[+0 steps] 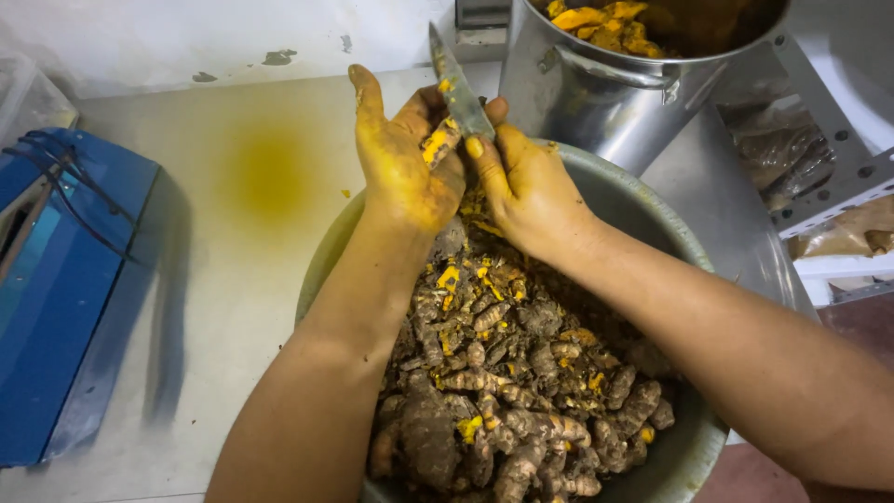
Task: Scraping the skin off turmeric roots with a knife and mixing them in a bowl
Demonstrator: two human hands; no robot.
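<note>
My left hand [400, 163], stained yellow, holds a small piece of turmeric root [440, 144] with its orange flesh showing. My right hand [526, 186] grips a knife [456, 86] whose blade points up and away and rests against that piece. Both hands hover over the far edge of a wide metal bowl [652, 210] piled with brown, earthy turmeric roots [507, 391], some cut and showing orange.
A tall steel pot [605, 93] with peeled orange pieces stands behind the bowl. A blue box [65, 279] lies at the left. A yellow stain [268, 172] marks the pale tabletop. A white shelf [838, 186] with bagged goods is at the right.
</note>
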